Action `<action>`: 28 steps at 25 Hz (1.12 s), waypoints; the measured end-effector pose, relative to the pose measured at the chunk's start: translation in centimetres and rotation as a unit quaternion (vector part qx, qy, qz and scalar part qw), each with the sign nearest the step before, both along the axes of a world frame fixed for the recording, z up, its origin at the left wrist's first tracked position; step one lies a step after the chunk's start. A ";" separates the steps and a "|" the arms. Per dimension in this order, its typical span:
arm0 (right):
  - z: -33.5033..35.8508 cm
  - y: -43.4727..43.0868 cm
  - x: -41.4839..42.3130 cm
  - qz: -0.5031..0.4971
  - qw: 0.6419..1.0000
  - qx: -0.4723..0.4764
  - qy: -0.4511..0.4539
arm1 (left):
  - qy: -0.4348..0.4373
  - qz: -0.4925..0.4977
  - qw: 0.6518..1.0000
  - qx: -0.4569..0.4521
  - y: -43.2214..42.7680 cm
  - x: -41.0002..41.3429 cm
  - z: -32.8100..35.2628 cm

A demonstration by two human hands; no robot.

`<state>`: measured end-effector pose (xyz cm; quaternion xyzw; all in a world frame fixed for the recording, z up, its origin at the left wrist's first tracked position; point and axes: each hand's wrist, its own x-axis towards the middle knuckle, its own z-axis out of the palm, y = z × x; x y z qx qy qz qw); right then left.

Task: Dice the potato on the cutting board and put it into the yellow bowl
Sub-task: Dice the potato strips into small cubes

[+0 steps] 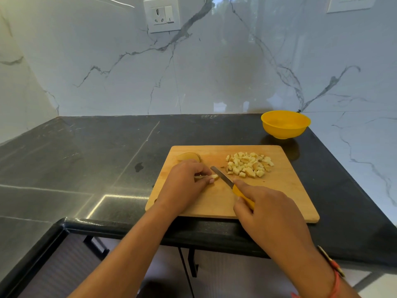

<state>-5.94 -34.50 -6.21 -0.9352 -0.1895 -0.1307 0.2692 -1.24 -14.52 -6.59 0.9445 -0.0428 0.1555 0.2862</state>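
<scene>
Now hands (184, 186) (268, 214) hold potato (214, 176) (left) and knife (225, 180).

Diced pile (249, 164) on board (290, 190); bowl (285, 124) behind it.

Matt wooden cutting board (285, 190) on a glossy black stone counter (86, 151); polished marble-look wall (214, 72) (mirror-like); glossy plastic yellow bowl (285, 124).

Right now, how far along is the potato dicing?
Done: a pile of diced potato lies on the cutting board. In hand: the left hand pins a small potato piece while the right hand grips the yellow-handled knife. Left: one uncut potato chunk, and the yellow bowl looks empty.
</scene>
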 end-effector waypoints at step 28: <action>0.4 -1.1 -1.0 -0.010 0.985 -0.170 -0.035 | -0.020 0.027 0.999 -0.020 -0.1 -0.1 -0.5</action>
